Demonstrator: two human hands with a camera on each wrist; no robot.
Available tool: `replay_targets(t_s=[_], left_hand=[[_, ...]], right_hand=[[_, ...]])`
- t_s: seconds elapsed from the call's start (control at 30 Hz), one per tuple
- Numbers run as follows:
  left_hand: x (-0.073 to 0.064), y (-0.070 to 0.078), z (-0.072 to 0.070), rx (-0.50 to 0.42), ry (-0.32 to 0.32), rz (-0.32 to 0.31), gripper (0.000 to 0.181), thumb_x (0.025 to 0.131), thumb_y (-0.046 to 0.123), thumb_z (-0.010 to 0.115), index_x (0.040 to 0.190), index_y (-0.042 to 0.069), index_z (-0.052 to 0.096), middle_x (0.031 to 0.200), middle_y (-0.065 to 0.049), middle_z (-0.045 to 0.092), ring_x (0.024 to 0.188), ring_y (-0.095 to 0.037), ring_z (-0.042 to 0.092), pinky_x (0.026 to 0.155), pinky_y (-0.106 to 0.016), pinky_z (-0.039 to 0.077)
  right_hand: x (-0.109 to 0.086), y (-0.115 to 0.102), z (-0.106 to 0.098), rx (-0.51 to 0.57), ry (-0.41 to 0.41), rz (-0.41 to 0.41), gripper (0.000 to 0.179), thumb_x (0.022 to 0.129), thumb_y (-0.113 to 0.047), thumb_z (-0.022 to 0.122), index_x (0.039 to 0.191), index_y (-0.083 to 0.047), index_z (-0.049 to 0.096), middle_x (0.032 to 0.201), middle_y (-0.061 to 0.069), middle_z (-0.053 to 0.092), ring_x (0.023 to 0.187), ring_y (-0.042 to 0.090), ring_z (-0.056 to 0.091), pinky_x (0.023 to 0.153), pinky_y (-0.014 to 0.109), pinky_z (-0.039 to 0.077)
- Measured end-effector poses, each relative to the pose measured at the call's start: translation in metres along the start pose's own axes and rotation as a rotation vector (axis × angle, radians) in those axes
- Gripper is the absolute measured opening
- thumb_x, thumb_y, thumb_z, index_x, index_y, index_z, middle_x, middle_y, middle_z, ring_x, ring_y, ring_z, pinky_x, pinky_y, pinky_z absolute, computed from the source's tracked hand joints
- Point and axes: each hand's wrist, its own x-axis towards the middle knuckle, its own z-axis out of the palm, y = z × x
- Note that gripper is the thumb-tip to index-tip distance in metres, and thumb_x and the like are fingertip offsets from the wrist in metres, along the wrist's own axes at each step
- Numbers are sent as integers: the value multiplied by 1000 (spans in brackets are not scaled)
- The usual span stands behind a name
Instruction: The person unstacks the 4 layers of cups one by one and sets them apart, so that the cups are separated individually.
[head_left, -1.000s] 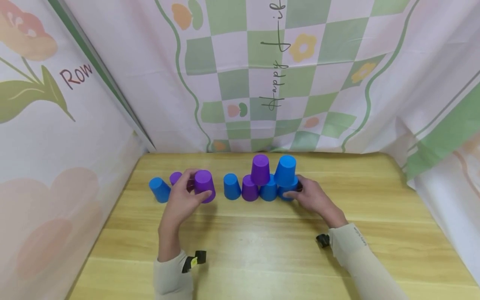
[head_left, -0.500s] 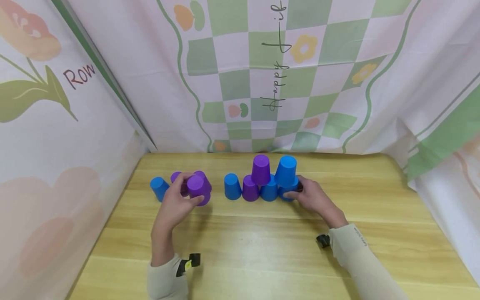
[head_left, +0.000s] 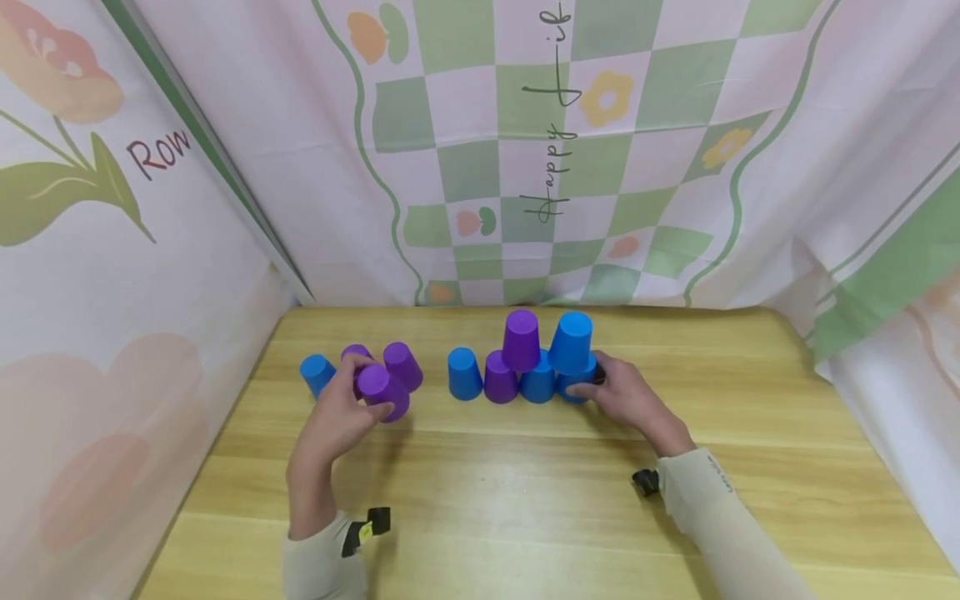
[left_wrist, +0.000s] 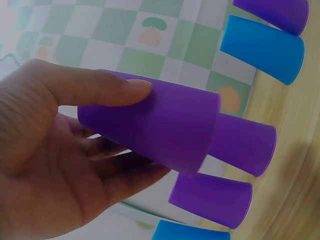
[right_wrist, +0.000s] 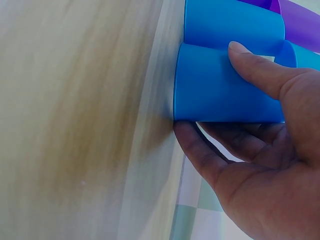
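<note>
In the head view, my left hand (head_left: 335, 417) holds an upside-down purple cup (head_left: 385, 393), thumb on the near side and fingers behind. This cup appears raised off the table. Behind it stand two more purple cups, one to the right (head_left: 403, 365) and one (head_left: 356, 352) partly hidden by the fingers. My right hand (head_left: 626, 396) grips the rightmost blue cup (right_wrist: 220, 85) of a bottom row, thumb across its side. That row also has a blue cup (head_left: 537, 382), a purple cup (head_left: 500, 377) and, slightly apart, another blue cup (head_left: 465, 373). An upper purple cup (head_left: 521, 340) and blue cup (head_left: 572, 342) rest on it.
One blue cup (head_left: 317, 372) stands at the far left, beyond the left hand. Everything is on a wooden table (head_left: 510, 500). A patterned curtain (head_left: 525, 167) hangs along its back edge, and another printed cloth (head_left: 150, 350) lines the left side.
My left hand has moved left and toward me with its purple cup, uncovering another purple cup standing behind. The right hand and the stacked cups have stayed in place.
</note>
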Motion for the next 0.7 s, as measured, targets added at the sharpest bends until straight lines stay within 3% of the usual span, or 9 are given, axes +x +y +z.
replay_targets(t_s=[0.27, 0.7], left_hand=[[-4, -1, -9, 93, -43, -91, 50, 90, 12, 78, 127, 2, 46, 134, -26, 62, 129, -44, 61, 106, -61, 53], [-8, -4, -17, 95, -111, -161, 64, 92, 12, 76, 144, -2, 41, 148, -30, 53, 139, -52, 51, 112, -67, 46]], right_hand=[[0, 1, -1, 5, -1, -11, 55, 102, -33, 70, 146, -4, 52, 140, 22, 64, 120, 39, 62, 105, 62, 53], [0, 0, 0, -2, 11, -9, 55, 101, -34, 72, 142, -2, 55, 133, 21, 66, 111, 36, 63, 101, 58, 56]])
